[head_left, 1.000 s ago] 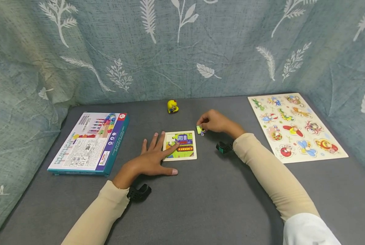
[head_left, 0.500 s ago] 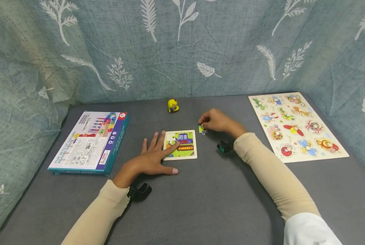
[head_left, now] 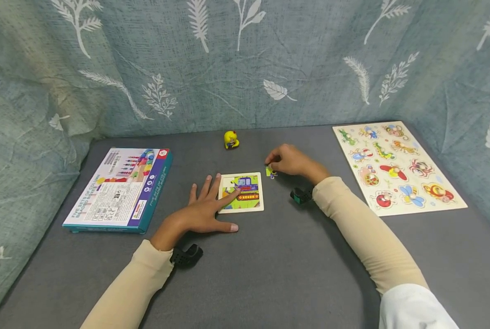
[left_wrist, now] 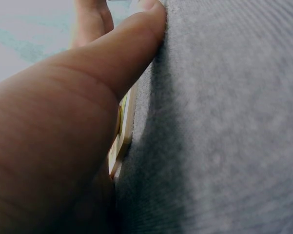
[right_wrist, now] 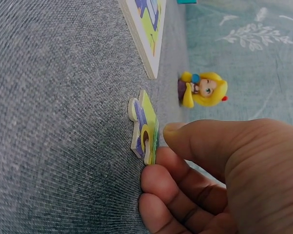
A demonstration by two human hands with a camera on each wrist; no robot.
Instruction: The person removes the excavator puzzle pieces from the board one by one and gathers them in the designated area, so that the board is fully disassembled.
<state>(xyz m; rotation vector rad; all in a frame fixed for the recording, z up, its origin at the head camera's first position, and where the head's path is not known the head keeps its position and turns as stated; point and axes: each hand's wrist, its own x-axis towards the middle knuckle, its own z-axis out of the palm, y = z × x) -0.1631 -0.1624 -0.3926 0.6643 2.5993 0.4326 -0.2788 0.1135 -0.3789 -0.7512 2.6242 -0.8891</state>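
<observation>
My left hand [head_left: 200, 214] lies with fingers spread at the near left of a small framed jigsaw puzzle [head_left: 262, 194], its index finger across the picture of a purple tracked vehicle. In the left wrist view the thumb hides most of the puzzle frame [left_wrist: 128, 126]. Just right of the puzzle, my right hand [head_left: 292, 160] has thumb and fingers curled at the edge of a green-and-purple puzzle piece [head_left: 268, 171]. The right wrist view has the puzzle piece [right_wrist: 147, 114] low against the cloth, fingertips at its edge and the thumb tip close by.
A yellow-haired toy figure [head_left: 231, 140] stands behind the puzzle. To the left lies a flat teal-and-white box [head_left: 119, 192]; on the right, a wooden insect puzzle board [head_left: 397, 170]. A patterned curtain [head_left: 245, 82] hangs along the back of the grey table [head_left: 245, 283].
The puzzle piece has shifted slightly to the right and turned a little at my right fingertips. My left hand has stayed in place on the puzzle.
</observation>
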